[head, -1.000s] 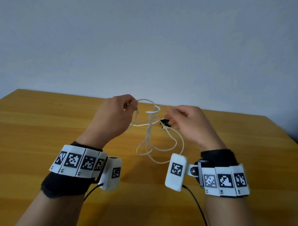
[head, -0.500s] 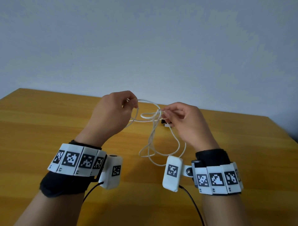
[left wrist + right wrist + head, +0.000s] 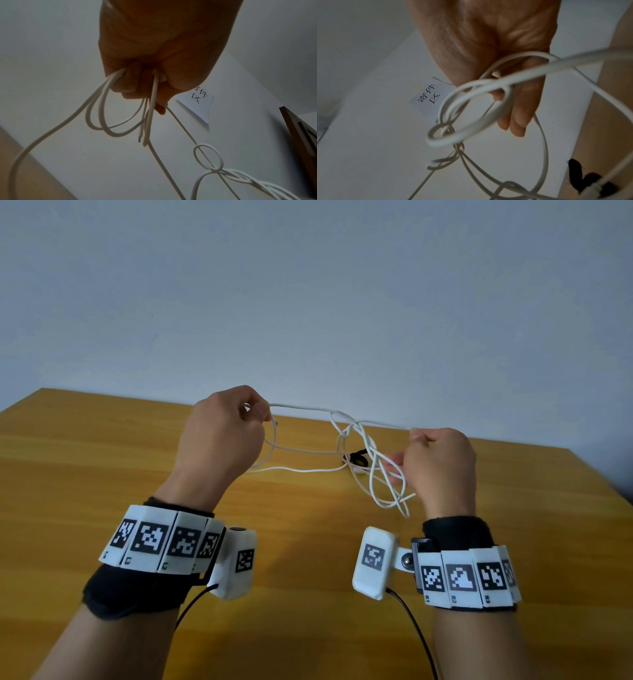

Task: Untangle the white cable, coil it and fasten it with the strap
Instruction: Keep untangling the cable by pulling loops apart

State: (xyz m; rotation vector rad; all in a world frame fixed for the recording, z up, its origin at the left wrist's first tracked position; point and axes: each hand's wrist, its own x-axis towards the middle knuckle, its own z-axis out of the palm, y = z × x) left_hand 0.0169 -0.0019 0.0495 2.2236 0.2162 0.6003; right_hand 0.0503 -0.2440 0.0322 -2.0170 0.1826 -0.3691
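Observation:
A thin white cable stretches between my two raised hands above the wooden table. My left hand grips several strands and one cable end. My right hand pinches a strand at the top, and more loops hang over its fingers. A tangle of crossed loops sits between the hands, nearer the right one. Slack loops dangle below the right hand. The black strap hangs on the cable near a white plug, behind the tangle.
A plain wall rises behind the table's far edge. A paper sign with printed characters hangs on the wall. A dark wooden frame shows at the right in the left wrist view. Black leads trail from the wrist cameras.
Both hands have moved apart and risen, drawing the top strand taut between them. The tangle has shifted towards the right hand, and the hanging loops have shortened.

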